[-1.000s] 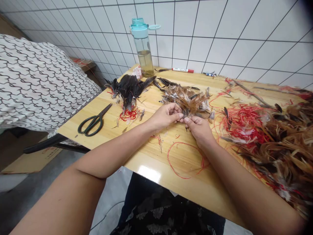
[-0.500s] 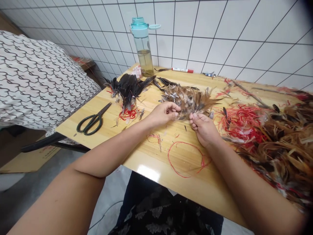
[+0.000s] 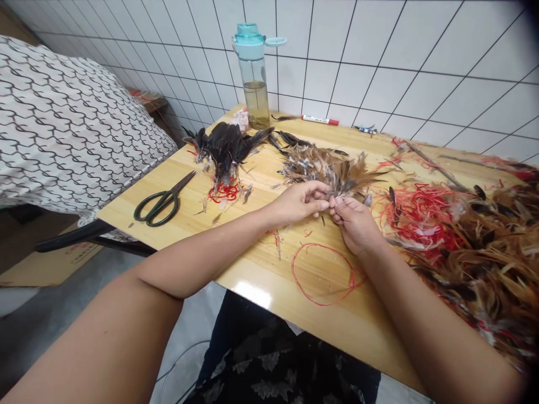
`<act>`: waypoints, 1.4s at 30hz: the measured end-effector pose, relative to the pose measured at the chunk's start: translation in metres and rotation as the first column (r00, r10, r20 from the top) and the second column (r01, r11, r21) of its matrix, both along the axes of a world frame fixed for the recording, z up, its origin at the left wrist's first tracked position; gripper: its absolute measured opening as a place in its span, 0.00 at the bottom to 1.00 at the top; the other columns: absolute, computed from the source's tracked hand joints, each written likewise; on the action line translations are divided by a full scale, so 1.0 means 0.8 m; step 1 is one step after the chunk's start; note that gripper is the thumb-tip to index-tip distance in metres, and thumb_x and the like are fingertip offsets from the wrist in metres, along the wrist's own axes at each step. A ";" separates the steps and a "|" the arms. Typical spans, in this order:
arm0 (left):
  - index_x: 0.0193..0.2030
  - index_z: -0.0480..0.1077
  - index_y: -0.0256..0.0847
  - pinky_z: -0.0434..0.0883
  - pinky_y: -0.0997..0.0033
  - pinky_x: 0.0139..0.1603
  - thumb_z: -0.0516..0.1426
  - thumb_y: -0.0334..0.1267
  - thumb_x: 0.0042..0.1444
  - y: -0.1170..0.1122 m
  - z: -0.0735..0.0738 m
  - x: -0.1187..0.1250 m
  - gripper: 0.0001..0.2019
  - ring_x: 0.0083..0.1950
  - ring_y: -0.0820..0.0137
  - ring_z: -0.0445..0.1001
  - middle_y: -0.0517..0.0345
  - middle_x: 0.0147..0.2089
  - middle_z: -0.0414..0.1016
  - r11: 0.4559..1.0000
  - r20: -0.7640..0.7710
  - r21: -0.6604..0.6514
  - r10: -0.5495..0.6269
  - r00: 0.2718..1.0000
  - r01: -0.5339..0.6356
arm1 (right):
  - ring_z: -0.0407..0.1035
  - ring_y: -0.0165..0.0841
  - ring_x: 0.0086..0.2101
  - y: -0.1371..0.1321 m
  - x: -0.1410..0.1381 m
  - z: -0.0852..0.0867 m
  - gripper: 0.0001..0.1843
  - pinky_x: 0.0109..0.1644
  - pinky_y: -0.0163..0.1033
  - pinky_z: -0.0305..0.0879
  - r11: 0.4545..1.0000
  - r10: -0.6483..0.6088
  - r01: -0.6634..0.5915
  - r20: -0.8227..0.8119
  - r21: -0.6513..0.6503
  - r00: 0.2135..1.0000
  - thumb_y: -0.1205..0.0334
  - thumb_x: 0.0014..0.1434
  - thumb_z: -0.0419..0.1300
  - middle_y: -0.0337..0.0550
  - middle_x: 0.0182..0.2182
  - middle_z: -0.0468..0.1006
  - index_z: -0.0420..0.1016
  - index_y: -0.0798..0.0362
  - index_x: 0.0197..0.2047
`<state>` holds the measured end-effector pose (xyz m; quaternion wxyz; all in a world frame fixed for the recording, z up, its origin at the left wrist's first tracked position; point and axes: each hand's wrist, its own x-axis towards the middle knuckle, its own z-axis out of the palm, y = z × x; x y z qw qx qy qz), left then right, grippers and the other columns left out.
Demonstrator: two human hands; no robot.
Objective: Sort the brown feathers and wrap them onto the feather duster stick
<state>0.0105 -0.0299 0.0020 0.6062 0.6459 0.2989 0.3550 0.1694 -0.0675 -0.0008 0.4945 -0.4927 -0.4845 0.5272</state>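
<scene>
Over the front edge of a pile of brown and grey feathers (image 3: 314, 160), my two hands meet at the fingertips. My right hand (image 3: 357, 220) pinches the base of a small bunch of brown feathers (image 3: 357, 174), which fan out behind it. Thumb and fingers of my left hand (image 3: 301, 202) close together right beside that pinch; what lies between them is too small to make out. A loop of red string (image 3: 293, 272) rests on the table just in front of my hands.
Black feathers (image 3: 225, 143) with red strings lie left, near black-handled scissors (image 3: 162, 206). A water bottle (image 3: 256, 92) and a red-capped marker (image 3: 320, 120) stand and lie along the tiled wall. Tangled red string (image 3: 425, 216) and a large brown feather heap (image 3: 492, 247) cover the table's right side.
My left hand has moved right, up to the fingertips of my right hand, closing the gap between them. The right hand keeps its pinch. The view has shifted slightly.
</scene>
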 end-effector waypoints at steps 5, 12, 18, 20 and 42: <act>0.42 0.70 0.34 0.64 0.77 0.30 0.59 0.32 0.57 -0.001 0.008 -0.007 0.07 0.25 0.79 0.67 0.62 0.29 0.71 0.998 -0.072 0.049 0.052 0.996 -0.048 | 0.51 0.25 0.22 0.000 0.001 -0.002 0.22 0.26 0.35 0.48 1.000 -0.016 0.016 -0.027 -0.013 1.000 0.41 0.45 0.66 0.34 0.21 0.62 0.68 0.52 0.27; 0.33 0.74 0.36 0.63 0.73 0.39 0.55 0.33 0.58 0.010 0.023 -0.033 0.07 0.34 0.73 0.68 0.58 0.32 0.73 0.821 -0.342 0.571 0.271 0.900 -0.031 | 0.51 0.23 0.20 0.005 0.006 -0.006 0.21 0.23 0.33 0.45 0.991 -0.124 0.119 -0.095 -0.058 0.988 0.44 0.46 0.67 0.33 0.21 0.62 0.66 0.52 0.27; 0.33 0.73 0.37 0.64 0.72 0.40 0.53 0.33 0.57 0.011 0.034 -0.043 0.08 0.36 0.71 0.69 0.56 0.32 0.72 0.684 -0.427 0.713 0.248 0.870 0.155 | 0.52 0.25 0.21 0.001 0.000 -0.009 0.23 0.24 0.35 0.49 0.987 -0.161 0.162 0.080 -0.003 0.984 0.39 0.47 0.64 0.35 0.21 0.64 0.69 0.52 0.28; 0.33 0.73 0.37 0.64 0.72 0.40 0.53 0.34 0.58 0.010 0.035 -0.043 0.08 0.35 0.71 0.68 0.56 0.31 0.71 0.672 -0.447 0.711 0.203 0.871 0.208 | 0.53 0.26 0.22 0.000 -0.001 -0.010 0.22 0.25 0.35 0.50 0.987 -0.158 0.157 0.148 0.018 0.976 0.40 0.48 0.63 0.36 0.21 0.65 0.72 0.53 0.28; 0.31 0.73 0.37 0.66 0.70 0.40 0.52 0.31 0.55 0.009 0.039 -0.047 0.09 0.35 0.69 0.69 0.55 0.30 0.70 0.573 -0.510 0.770 0.286 0.812 0.281 | 0.58 0.29 0.24 -0.001 -0.003 -0.018 0.18 0.31 0.38 0.53 0.990 -0.105 0.048 0.472 0.131 0.875 0.51 0.55 0.58 0.37 0.19 0.66 0.66 0.51 0.19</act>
